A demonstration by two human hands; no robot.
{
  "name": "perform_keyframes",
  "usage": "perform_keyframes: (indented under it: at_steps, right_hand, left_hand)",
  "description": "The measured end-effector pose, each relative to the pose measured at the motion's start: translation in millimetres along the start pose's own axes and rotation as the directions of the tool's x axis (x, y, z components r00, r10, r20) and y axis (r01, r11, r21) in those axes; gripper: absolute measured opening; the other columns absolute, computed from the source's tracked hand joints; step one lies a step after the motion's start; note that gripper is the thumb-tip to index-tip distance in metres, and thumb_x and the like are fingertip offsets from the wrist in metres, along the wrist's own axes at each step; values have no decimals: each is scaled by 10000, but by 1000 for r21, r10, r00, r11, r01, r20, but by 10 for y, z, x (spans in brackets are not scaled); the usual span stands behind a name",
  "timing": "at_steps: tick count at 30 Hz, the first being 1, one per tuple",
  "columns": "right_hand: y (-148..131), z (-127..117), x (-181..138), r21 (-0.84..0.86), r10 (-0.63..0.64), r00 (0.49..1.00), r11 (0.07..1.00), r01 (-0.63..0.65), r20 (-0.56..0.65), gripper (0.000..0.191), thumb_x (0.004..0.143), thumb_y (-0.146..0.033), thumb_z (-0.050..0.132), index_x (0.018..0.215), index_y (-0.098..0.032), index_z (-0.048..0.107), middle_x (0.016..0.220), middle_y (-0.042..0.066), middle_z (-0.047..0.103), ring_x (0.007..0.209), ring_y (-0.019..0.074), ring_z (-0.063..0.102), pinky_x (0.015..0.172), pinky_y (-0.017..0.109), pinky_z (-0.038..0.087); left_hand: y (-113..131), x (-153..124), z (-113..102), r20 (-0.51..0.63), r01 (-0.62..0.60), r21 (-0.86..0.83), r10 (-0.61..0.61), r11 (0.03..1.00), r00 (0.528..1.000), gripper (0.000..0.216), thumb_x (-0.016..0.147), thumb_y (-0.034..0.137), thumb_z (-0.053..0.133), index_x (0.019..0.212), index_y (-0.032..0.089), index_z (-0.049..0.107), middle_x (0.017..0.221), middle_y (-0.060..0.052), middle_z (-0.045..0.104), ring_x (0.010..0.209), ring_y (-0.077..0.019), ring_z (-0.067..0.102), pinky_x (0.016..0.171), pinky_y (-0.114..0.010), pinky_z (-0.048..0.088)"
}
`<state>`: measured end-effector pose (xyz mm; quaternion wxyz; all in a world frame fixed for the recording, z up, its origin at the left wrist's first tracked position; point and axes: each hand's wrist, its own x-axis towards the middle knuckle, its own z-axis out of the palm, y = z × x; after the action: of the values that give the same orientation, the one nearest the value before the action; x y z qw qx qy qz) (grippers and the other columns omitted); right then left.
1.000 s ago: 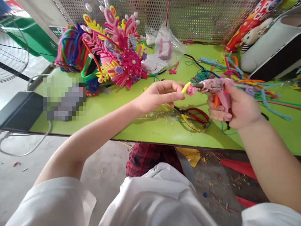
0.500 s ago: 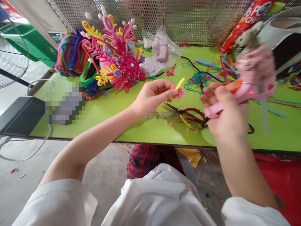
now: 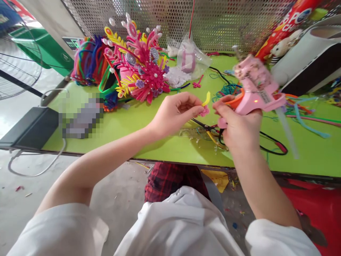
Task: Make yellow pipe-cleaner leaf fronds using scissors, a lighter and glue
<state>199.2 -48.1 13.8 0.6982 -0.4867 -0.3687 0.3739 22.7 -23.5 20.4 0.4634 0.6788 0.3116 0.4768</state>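
Note:
Between thumb and fingertips, my left hand [image 3: 182, 110] pinches a small pink flower [image 3: 204, 111] with a yellow pipe-cleaner piece [image 3: 206, 98] sticking up beside it. My right hand [image 3: 239, 124] is wrapped round the handle of a pink hot glue gun [image 3: 259, 96], whose small light glows orange. A clear glue stick [image 3: 287, 133] juts from the gun's rear, and its nozzle end points up and away to the left. Under my hands lie scissors [image 3: 204, 124], partly hidden by my right hand, and a clear ruler [image 3: 183, 132].
A big pink and yellow pipe-cleaner bouquet [image 3: 144, 71] stands at the back left, near bundled pipe cleaners [image 3: 87, 62]. A blurred-out phone-like object [image 3: 84, 119] and a dark box [image 3: 29, 128] lie left. A rolled white sheet [image 3: 301, 53] and red tube [image 3: 285, 28] stand back right.
My right hand has brought the glue gun left and closer to my left hand, and turned it. My left hand still holds the flower and yellow piece. The view has shifted slightly.

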Motion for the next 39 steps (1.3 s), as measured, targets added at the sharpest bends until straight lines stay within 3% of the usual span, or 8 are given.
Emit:
perform_keyframes:
  at_steps: [3,6,9,12,14,19,33,39]
  right_hand:
    - [-151,-156,190,-73,-70,997,995,68,-24,342,612,-129,869,835,-189,618,757,-1,688,569,118,641,345,187,298]
    - [-296,-373,449,-445,-44,992,891,92,118,241,637,-146,851,777,-171,656,737,31,702,508,118,615,377,205,374]
    - [-349,-483,651,-642,81,949,753,143,306,226,699,-134,780,925,-149,788,814,65,750,515,81,533,396,187,337]
    - [-280,-447,696,-548,88,815,781,300,573,452,850,-200,652,1285,-211,774,1138,103,790,649,116,589,404,211,299]
    - [-190,-406,651,-460,-63,696,707,537,716,472,921,-226,609,1376,-256,730,1281,86,764,797,156,686,485,244,397]
    - [-26,-421,480,-302,-391,432,351,886,813,101,912,-277,702,947,-197,753,875,70,781,757,181,714,670,313,508]
    - [-19,-439,391,-266,-336,295,132,955,894,327,910,-392,765,815,-223,502,674,-4,610,565,122,554,509,298,412]
    - [-31,-444,338,-305,-332,334,137,943,882,373,824,-346,859,787,-200,518,694,38,655,586,150,595,563,311,443]
  left_hand:
    - [-68,67,-432,-79,16,348,12,937,997,123,874,286,747,882,163,747,862,-29,796,773,-148,730,731,-272,579]
    - [-188,123,-926,-116,101,766,-18,635,993,129,862,292,720,885,178,773,900,-50,794,834,-198,725,829,-337,565]
    - [-235,148,-1114,-71,75,904,-25,420,997,169,880,279,651,920,189,788,1125,-76,780,1098,-274,715,957,-386,540]
    - [-186,159,-931,-88,96,924,-40,371,995,217,902,289,606,976,197,788,1045,-60,802,988,-270,748,831,-367,537]
    - [-149,148,-733,-138,147,921,-51,361,989,226,916,320,596,965,217,791,902,-31,811,815,-234,753,730,-339,509]
    - [-154,27,-446,-55,58,913,-18,403,998,206,929,303,594,928,223,783,882,-6,820,752,-170,749,688,-277,488]
    - [-161,-130,-393,20,-25,890,17,455,1000,204,931,289,588,777,229,708,676,1,738,614,-135,665,570,-275,413]
    - [-162,-146,-370,36,-38,909,13,415,999,241,948,287,553,758,226,689,651,2,719,603,-135,652,537,-289,343]
